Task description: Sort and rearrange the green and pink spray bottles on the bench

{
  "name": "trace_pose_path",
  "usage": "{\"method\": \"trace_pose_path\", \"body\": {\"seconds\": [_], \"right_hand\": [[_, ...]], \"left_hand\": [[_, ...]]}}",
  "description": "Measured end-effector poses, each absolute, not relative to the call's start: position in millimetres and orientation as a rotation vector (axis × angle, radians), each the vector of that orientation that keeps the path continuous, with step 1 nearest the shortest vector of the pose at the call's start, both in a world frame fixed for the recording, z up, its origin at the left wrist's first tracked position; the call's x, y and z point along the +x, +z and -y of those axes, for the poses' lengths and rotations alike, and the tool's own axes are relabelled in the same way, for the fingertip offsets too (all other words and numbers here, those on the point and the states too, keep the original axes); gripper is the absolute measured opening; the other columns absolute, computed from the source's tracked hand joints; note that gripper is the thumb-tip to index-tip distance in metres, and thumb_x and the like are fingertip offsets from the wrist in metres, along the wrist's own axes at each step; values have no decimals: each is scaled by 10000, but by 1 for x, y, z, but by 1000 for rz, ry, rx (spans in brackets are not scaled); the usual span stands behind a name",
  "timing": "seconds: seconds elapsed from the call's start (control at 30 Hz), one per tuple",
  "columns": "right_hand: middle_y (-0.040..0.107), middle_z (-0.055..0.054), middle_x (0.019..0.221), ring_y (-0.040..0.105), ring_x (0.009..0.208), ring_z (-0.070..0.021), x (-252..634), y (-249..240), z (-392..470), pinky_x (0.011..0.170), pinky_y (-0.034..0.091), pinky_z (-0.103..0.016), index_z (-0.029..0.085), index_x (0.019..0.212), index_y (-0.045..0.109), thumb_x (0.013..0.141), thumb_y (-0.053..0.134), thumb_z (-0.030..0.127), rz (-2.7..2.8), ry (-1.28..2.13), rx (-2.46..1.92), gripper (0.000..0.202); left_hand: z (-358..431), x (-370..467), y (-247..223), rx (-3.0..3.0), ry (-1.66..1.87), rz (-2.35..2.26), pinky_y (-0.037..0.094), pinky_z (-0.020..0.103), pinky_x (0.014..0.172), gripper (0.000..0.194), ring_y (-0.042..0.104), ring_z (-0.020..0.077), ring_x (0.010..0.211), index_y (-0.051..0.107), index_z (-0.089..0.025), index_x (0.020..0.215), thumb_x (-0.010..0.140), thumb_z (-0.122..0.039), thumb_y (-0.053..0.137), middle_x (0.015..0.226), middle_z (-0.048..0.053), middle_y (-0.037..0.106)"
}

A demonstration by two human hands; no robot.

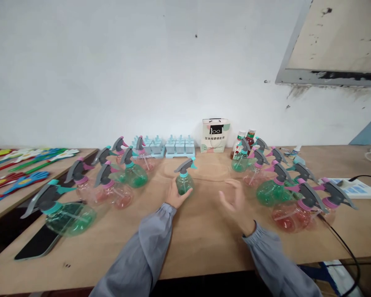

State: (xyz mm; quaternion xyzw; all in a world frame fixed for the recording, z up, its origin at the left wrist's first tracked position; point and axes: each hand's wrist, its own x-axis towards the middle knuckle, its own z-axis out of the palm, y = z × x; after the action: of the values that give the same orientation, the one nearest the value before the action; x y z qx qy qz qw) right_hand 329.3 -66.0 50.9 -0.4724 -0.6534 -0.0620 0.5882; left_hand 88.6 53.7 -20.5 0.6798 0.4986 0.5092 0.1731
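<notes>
In the head view, a green spray bottle (185, 184) with a teal collar and grey trigger head stands upright mid-table. My left hand (176, 194) is wrapped round its lower body from the left. To the right, my right hand (234, 202) hovers apart from the bottle, slightly blurred, its thumb and fingers spread with nothing between them. Green and pink spray bottles (136, 175) form a group on the left side. Another group of such bottles (267, 192) stands on the right, near my right hand.
At the back are light-blue ice-pop moulds (179, 147), a paper bag (214, 140) and two sauce bottles (236, 146). A black phone (38, 243) lies front left. A power strip (358, 189) with a black cable sits right. Colourful hand-shaped sticks (27, 181) cover the left table.
</notes>
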Motion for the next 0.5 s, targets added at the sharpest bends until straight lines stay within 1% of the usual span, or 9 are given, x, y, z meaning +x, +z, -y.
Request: {"method": "trace_pose_path", "body": {"seconds": [0.07, 0.17, 0.23, 0.3, 0.4, 0.47, 0.5], "right_hand": [[613, -140, 1227, 615, 1171, -284, 302, 49, 41, 1025, 504, -510, 218, 1334, 467, 899, 626, 377, 1610, 45, -1096, 490], [523, -207, 1394, 523, 1327, -328, 268, 46, 9, 1095, 452, -539, 171, 1459, 335, 862, 662, 444, 1659, 246, -1113, 734], [469, -226, 1459, 462, 1389, -346, 251, 45, -6, 1134, 407, -557, 164, 1499, 274, 818, 710, 480, 1637, 270, -1127, 868], [448, -228, 1483, 430, 1414, -357, 239, 47, -18, 1159, 368, -568, 166, 1518, 253, 779, 748, 508, 1575, 231, -1148, 952], [474, -223, 1457, 453, 1386, -357, 229, 50, -31, 1144, 377, -563, 165, 1515, 275, 766, 757, 502, 1477, 192, -1165, 952], [512, -211, 1420, 498, 1339, -334, 228, 51, -38, 1111, 414, -532, 166, 1492, 309, 786, 728, 448, 1447, 235, -1128, 867], [541, -199, 1387, 531, 1300, -317, 230, 51, -41, 1086, 438, -512, 168, 1474, 329, 800, 700, 407, 1439, 275, -1100, 805]], "left_hand": [[-51, 93, -22, 1935, 1456, -1400, 513, 538, 1008, 844, 628, 360, 1212, 431, -185, 1314, 639, -508, 820, 1262, 180, 621], [-46, 100, -25, 1952, 1506, -1375, 530, 519, 992, 885, 622, 354, 1237, 373, -196, 1349, 633, -474, 815, 1313, 201, 600], [-43, 104, -28, 2018, 1504, -1373, 516, 524, 1018, 930, 609, 352, 1263, 338, -204, 1392, 626, -433, 813, 1357, 207, 581], [-38, 109, -30, 2097, 1449, -1425, 491, 549, 1046, 984, 609, 363, 1262, 325, -207, 1426, 603, -412, 823, 1366, 204, 585], [-31, 117, -30, 2213, 1389, -1475, 478, 576, 1039, 1050, 636, 379, 1211, 305, -188, 1462, 589, -452, 825, 1362, 213, 593], [-28, 118, -27, 2294, 1476, -1418, 488, 564, 1016, 1032, 660, 363, 1160, 305, -169, 1463, 619, -493, 803, 1342, 214, 602], [-29, 115, -23, 2321, 1565, -1380, 494, 553, 1003, 984, 667, 352, 1138, 323, -165, 1446, 646, -505, 784, 1320, 208, 611]]}}
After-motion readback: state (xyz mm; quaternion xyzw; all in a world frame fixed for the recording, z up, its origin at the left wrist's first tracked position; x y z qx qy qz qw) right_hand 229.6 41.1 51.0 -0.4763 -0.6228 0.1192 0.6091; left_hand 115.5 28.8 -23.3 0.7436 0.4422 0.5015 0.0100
